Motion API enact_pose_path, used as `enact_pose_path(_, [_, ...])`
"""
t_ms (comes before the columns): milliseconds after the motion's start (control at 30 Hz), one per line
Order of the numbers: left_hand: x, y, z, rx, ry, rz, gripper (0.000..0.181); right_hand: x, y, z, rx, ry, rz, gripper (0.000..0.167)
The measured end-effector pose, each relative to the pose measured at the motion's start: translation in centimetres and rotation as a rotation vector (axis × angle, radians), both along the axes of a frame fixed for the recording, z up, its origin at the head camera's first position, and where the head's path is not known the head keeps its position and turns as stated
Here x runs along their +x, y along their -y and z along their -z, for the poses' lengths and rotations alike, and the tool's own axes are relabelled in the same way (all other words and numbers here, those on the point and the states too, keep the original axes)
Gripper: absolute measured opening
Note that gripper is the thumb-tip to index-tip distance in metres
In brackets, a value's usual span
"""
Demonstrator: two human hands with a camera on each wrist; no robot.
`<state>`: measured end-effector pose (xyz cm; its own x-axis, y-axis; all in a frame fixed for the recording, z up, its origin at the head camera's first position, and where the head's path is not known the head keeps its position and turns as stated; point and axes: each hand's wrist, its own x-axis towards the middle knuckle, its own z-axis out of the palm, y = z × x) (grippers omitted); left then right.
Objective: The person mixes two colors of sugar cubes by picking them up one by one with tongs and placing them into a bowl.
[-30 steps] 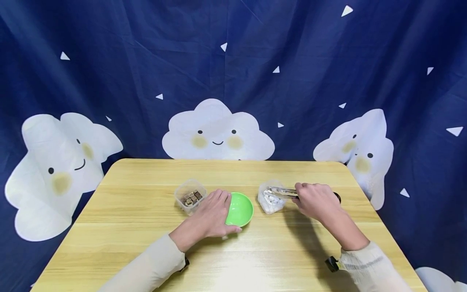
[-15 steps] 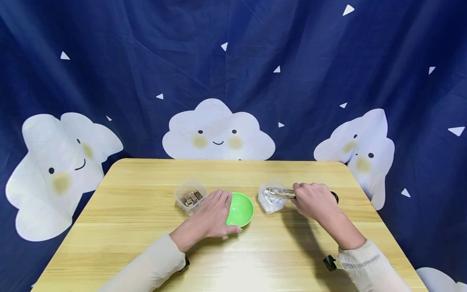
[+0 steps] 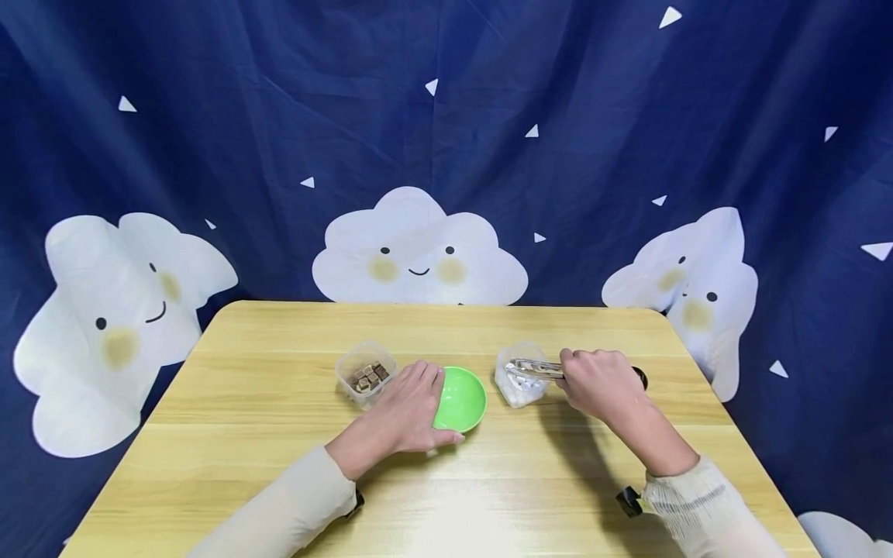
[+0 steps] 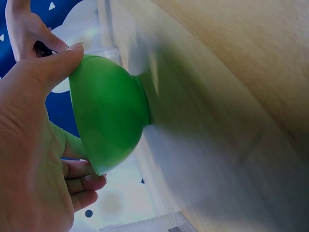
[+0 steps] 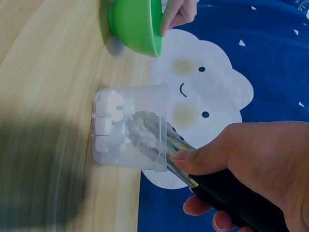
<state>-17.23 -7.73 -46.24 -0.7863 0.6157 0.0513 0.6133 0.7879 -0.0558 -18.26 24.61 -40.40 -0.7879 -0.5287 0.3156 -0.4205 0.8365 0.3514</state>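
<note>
Right wrist view puts the tongs [image 5: 236, 195], tips inside a clear tub [image 5: 151, 96] of white cubes [image 5: 103, 126], in the wrapped grip of the right hand [image 5: 270, 154]; they should feel light, stiff and springy, best held by the black handle, with shiny metal prongs. The green bowl [image 4: 108, 111], likely light and slippery, is held at its rim by the thumb and fingers of the left hand [image 4: 31, 140], and looks smooth and glossy between that tub and a second tub [image 3: 354, 358] of brown cubes [image 3: 370, 377]
</note>
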Motion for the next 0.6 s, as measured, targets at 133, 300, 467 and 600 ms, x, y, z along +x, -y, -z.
enact_pose_path(133, [-0.03,0.02,0.04,-0.006,-0.004,-0.002,0.112,0.00,-0.02,0.01,0.010,0.002,0.003,0.046])
enact_pose_path(300, [0.02,0.01,0.00,-0.004,-0.002,-0.001,0.112,0.03,-0.11,-0.10,0.023,0.031,0.028,0.045])
enact_pose_path(467, [0.01,0.00,0.00,0.000,-0.007,0.001,0.111,0.04,-0.34,-0.34,0.019,0.056,0.046,0.044])
enact_pose_path(600, [-0.03,-0.01,0.08,0.007,-0.004,-0.001,0.111,0.05,-0.62,-0.49,0.002,0.070,0.053,0.043])
